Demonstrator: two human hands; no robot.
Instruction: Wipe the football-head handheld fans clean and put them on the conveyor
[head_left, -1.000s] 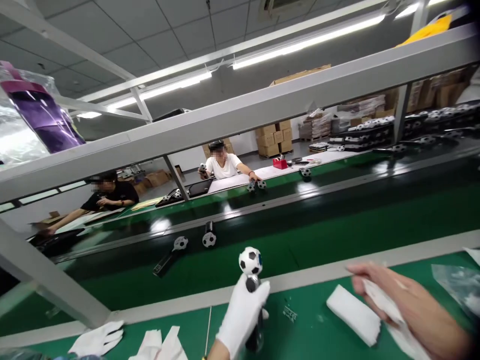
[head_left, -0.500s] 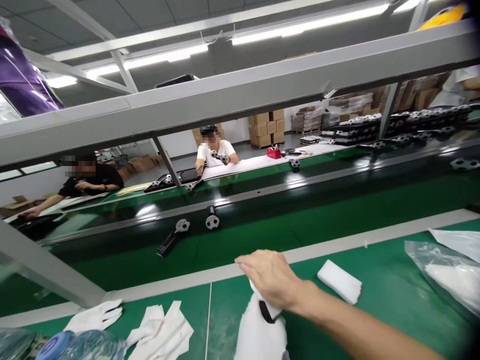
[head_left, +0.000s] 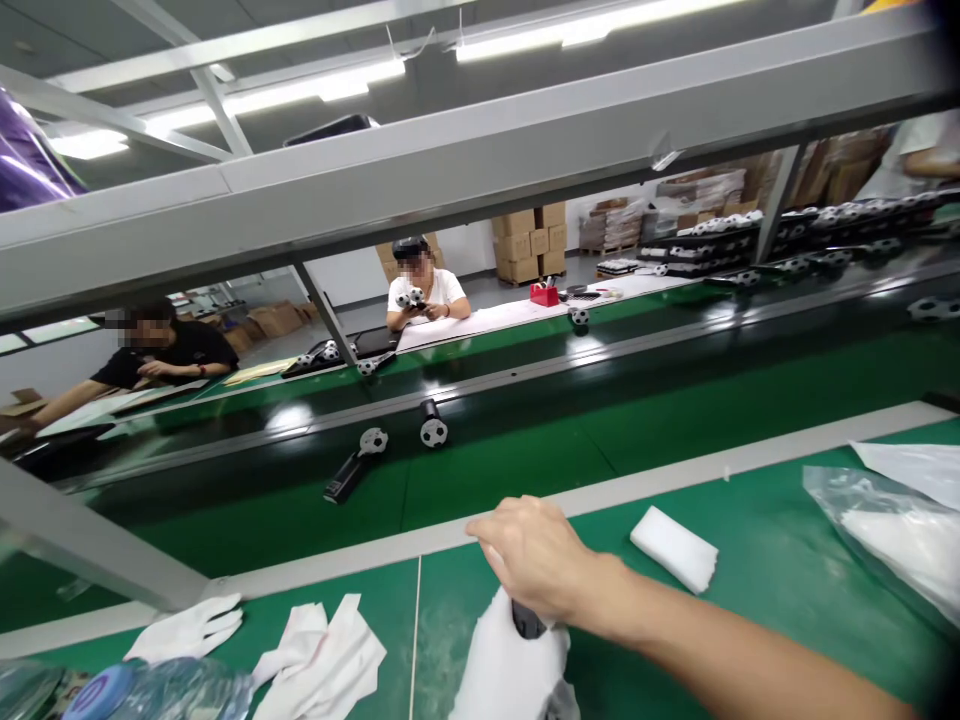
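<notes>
My left hand (head_left: 514, 665), in a white glove, is wrapped round the black handle (head_left: 527, 622) of a soccer-ball-topped item at the bottom centre. My bare right hand (head_left: 536, 553) is cupped over the top of that item, fingers curled, with a bit of white cloth under the palm. The ball head is hidden beneath it. A folded white pad (head_left: 673, 548) lies on the green table (head_left: 750, 590) just right of my right hand.
Two ball-topped items (head_left: 433, 430) (head_left: 358, 458) lie on the conveyor belt (head_left: 525, 460) ahead. White gloves (head_left: 186, 630) and cloths (head_left: 322, 660) lie at left beside a bottle (head_left: 142, 695); plastic bags (head_left: 892, 530) at right. A grey rail (head_left: 450, 170) crosses overhead. Two people sit opposite.
A second ago the ball head stood uncovered in my left hand and my right hand was off to the right with a white cloth. My right hand then came over and covered the ball.
</notes>
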